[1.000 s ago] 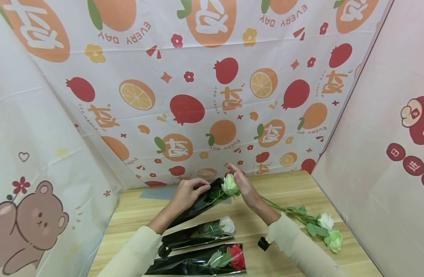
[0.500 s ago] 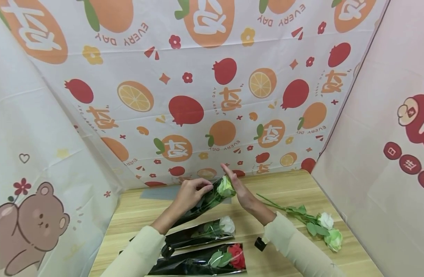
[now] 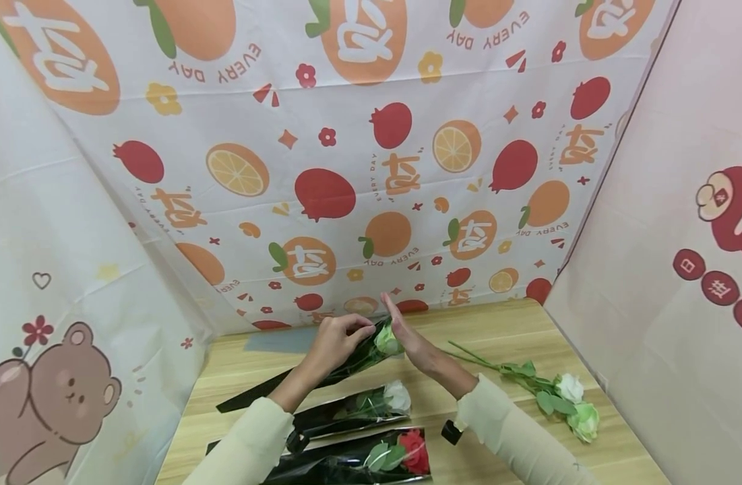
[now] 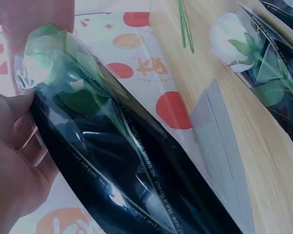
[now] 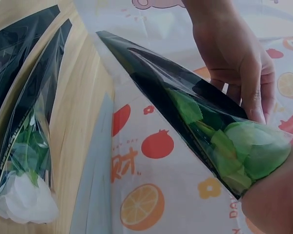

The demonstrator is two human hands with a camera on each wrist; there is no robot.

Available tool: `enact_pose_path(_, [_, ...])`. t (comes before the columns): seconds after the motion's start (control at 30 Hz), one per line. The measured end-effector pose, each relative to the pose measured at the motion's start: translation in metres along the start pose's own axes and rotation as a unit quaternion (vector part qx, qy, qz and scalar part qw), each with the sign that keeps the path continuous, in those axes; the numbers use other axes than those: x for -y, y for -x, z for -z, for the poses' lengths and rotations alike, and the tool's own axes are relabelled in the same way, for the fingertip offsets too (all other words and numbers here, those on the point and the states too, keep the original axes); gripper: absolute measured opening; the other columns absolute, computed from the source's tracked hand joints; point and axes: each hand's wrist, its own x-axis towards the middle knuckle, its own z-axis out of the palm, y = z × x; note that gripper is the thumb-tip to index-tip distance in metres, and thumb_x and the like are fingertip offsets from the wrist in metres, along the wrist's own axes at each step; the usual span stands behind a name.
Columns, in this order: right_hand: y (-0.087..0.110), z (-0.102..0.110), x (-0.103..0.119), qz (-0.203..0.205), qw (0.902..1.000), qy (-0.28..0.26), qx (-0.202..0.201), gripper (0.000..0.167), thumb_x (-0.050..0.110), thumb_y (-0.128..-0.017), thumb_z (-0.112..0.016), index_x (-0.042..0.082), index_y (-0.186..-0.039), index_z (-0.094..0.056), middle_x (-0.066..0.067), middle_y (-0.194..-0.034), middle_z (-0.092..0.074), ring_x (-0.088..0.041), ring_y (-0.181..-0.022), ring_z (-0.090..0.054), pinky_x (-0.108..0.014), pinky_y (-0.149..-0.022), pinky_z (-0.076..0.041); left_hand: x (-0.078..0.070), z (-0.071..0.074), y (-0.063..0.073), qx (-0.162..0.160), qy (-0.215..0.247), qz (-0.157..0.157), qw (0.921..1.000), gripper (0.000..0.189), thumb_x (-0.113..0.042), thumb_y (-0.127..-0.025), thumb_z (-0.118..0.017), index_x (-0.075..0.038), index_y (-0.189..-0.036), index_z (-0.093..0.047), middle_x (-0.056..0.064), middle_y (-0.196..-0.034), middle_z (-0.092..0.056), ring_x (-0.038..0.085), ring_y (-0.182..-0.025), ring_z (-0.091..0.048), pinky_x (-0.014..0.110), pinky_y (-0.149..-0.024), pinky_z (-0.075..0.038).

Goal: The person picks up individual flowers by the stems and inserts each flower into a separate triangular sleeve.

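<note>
Between the hands (image 3: 335,338) (image 3: 416,345) — a wrapped green rose (image 3: 387,341).

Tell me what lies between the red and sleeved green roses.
In the head view, the wrapped white rose lies between the red rose and the sleeved green rose.

Wd tbl (image 3: 498,323) w/ wrapped roses (image 3: 361,407), loose roses (image 3: 569,388)

Pale green rose (image 3: 387,341) in a tapered black-and-clear sleeve (image 4: 110,153)
Held aslant over the table (image 3: 498,323), bloom (image 5: 259,151) at the wide mouth; showing green leaves (image 5: 186,107) through the clear front and pale lettering (image 4: 147,163) along the black borders.
</note>
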Motion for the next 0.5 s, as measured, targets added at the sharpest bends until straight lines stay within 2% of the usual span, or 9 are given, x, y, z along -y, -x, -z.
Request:
enact_pose_path(0.27, [-0.0013, 0.0069, -0.0061, -0.031, 0.9976, 0.042, -0.046, 0.083, 0.073, -0.104, -0.014, 0.024, -0.168, 0.007, -0.006, -0.177, 0.007, -0.035, -0.163, 0.005, -0.072, -0.124, -0.005, 0.0017, -0.0001, -0.0016, 0.010, 0.018, 0.012, 0.9997, 0.007, -0.019, -0.096, -0.076, -0.015, -0.097, -0.081, 0.001, -0.091, -0.080, 0.007, -0.074, -0.072, 0.024, -0.071, -0.057])
enact_pose_path(0.37, [-0.0024, 0.0060, -0.0088, -0.037, 0.9971, 0.049, -0.043, 0.086, 0.075, -0.103, -0.012, 0.024, -0.168, 0.008, -0.007, -0.176, 0.009, -0.035, -0.163, 0.006, -0.071, -0.124, -0.005, 0.0007, -0.0009, -0.0017, 0.018, 0.019, 0.014, 0.9995, 0.007, -0.020, -0.096, -0.075, -0.015, -0.098, -0.081, 0.001, -0.091, -0.081, 0.008, -0.075, -0.073, 0.023, -0.072, -0.058])
enact_pose_path(0.5, [-0.0044, 0.0017, -0.0094, -0.039, 0.9973, 0.049, -0.039, 0.094, 0.081, -0.099, -0.012, 0.022, -0.167, 0.012, -0.008, -0.176, 0.010, -0.036, -0.163, 0.008, -0.073, -0.123, -0.005, -0.0006, -0.0037, -0.0030, 0.017, 0.018, 0.000, 0.9997, 0.008, -0.018, -0.096, -0.076, -0.013, -0.097, -0.081, 0.002, -0.091, -0.081, 0.011, -0.076, -0.075, 0.023, -0.072, -0.059])
